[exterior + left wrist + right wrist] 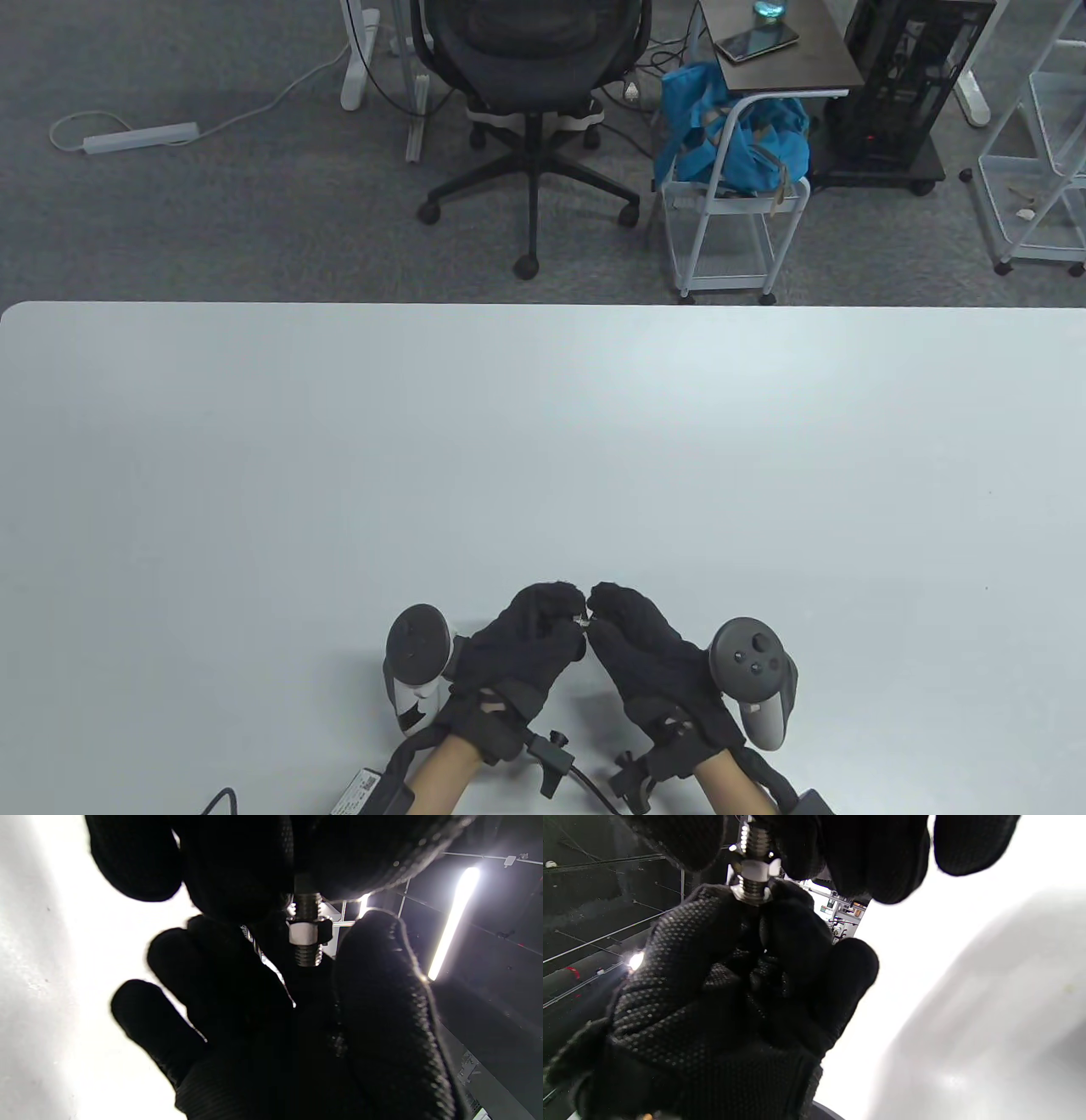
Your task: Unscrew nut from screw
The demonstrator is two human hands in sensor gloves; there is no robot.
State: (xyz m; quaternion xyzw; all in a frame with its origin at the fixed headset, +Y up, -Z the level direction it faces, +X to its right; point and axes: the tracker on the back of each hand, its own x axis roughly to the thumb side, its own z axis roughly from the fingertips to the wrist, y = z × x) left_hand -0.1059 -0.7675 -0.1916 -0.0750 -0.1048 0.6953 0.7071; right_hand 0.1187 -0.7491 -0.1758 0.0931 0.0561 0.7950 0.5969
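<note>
Mid-unscrewing above the desk (254,475): left hand (517,649) pinches the screw (307,906), right hand (649,658) pinches the hex nut (303,932), which likely needs more turns.

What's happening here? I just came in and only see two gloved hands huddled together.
A person is working a nut off a screw, held up between both hands near the front edge of the table. The left hand and right hand meet fingertip to fingertip around it. The nut still sits on the thread, with bare thread showing on both sides.
</note>
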